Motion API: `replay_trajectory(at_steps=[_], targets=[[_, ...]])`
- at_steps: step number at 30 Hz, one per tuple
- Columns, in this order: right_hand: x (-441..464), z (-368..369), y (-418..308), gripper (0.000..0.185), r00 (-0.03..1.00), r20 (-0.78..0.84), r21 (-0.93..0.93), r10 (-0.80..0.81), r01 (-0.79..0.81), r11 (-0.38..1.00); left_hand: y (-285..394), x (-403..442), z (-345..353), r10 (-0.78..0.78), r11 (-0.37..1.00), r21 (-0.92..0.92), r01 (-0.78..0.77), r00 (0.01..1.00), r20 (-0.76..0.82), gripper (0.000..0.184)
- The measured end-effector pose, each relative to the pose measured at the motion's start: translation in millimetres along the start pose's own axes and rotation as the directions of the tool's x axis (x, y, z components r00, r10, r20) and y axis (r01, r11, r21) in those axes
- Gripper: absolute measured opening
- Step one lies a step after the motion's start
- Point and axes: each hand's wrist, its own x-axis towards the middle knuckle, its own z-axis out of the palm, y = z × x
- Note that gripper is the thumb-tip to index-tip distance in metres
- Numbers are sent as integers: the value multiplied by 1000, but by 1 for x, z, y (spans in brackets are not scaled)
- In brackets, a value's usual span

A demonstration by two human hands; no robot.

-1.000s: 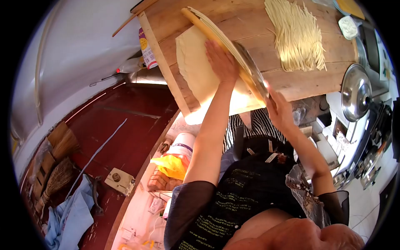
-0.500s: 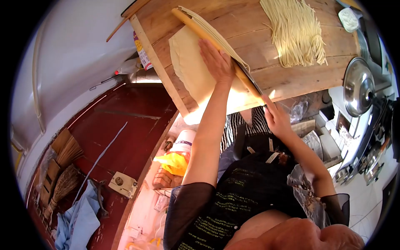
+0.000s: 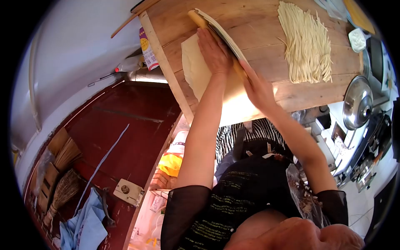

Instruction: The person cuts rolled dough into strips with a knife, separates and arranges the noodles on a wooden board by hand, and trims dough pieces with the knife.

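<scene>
From my end I see the L hand (image 3: 214, 54) laid flat, fingers straight & approx. together, over the rolling pin (image 3: 198, 18); it isn't clasping anything. The pin lies diag., far left to near right, w/ the dough sheet (image 3: 193, 62) to its left. That sheet's on the L part of the wooden table (image 3: 266, 62), near edge in v. bright sun. R hand (image 3: 259, 91) is curled closed at the near end of the knife (image 3: 222, 38); the handle's hidden inside it, so I can't tell exactly how the fingers wrap. Blade runs along the pin's R side, & a pale dough strip (image 3: 228, 36) lies just right of it.

Well apart, far right on the table, I've a pile of cut noodles (image 3: 306, 46), w/ a small white dish (image 3: 357, 40) near the table's R end. Metal lid (image 3: 357, 103) is just beyond that end, nearer me. Off left: a purple-&-white bag (image 3: 148, 50) by the table's edge, plus a broom (image 3: 64, 189) & blue cloth (image 3: 89, 225), near left.
</scene>
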Motion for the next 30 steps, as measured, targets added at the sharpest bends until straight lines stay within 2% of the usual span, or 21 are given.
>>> replay_trajectory(at_steps=[2, 4, 5, 7, 9, 11, 13, 15, 17, 18, 20, 21, 23, 27, 28, 30], targets=[[74, 24, -21, 52, 998, -62, 28, -33, 34, 999, -2, 0, 0, 24, 999, -26, -24, 1000, 7, 59], [134, 11, -52, 49, 990, 100, 1, 99, -99, 995, 6, -3, -7, 22, 1000, -10, -21, 999, 25, 60], [159, -6, -61, 41, 993, 98, 45, 71, -76, 996, 11, -4, -10, 21, 1000, 0, -21, 999, 44, 61], [171, -20, -54, 37, 996, 80, 82, 43, -49, 995, 23, -27, -8, -1, 1000, -7, 1, 998, 58, 64], [152, -32, -26, 45, 991, 51, 20, -125, 124, 992, 33, -60, -4, -30, 999, -9, 31, 998, 62, 67], [89, -65, -35, 45, 989, 150, 73, -13, 2, 997, 33, -75, 0, -36, 999, -5, 37, 996, 82, 67], [12, -68, -17, 48, 992, 114, 151, 49, -66, 986, 32, -81, 0, -12, 999, -45, 15, 998, 62, 66], [-53, -62, 5, 49, 993, -48, 97, -107, 111, 989, 24, -84, 7, -7, 1000, -15, 8, 999, 51, 66], [-100, -81, 2, 50, 967, 179, -26, 181, -179, 983, 24, -85, 9, -1, 1000, 16, 0, 999, 46, 66], [-117, -82, 6, 50, 966, 179, -23, 186, -184, 983, 26, -84, 8, -13, 1000, -5, 13, 999, 39, 65], [-143, -82, 14, 52, 993, 108, 52, 57, -63, 997, 27, -84, 7, -26, 999, -25, 27, 999, 39, 64], [-154, -87, 14, 52, 992, 107, 56, 64, -71, 996, 29, -84, 6, -24, 999, -22, 25, 999, 47, 64], [-169, -95, 15, 53, 948, 229, 16, 219, -229, 973, 32, -83, 3, -46, 999, -20, 47, 997, 56, 65], [-170, -65, 35, 54, 987, 135, -47, 89, -84, 995, 32, -83, 0, -9, 1000, -8, 9, 998, 59, 64], [-147, -58, 28, 53, 999, 41, 53, 19, -21, 998, 33, -83, 1, -7, 1000, -7, 7, 999, 52, 64], [-122, -46, 22, 54, 997, 67, 7, 33, -33, 999, 30, -82, 1, -8, 1000, -5, 8, 999, 49, 63]])
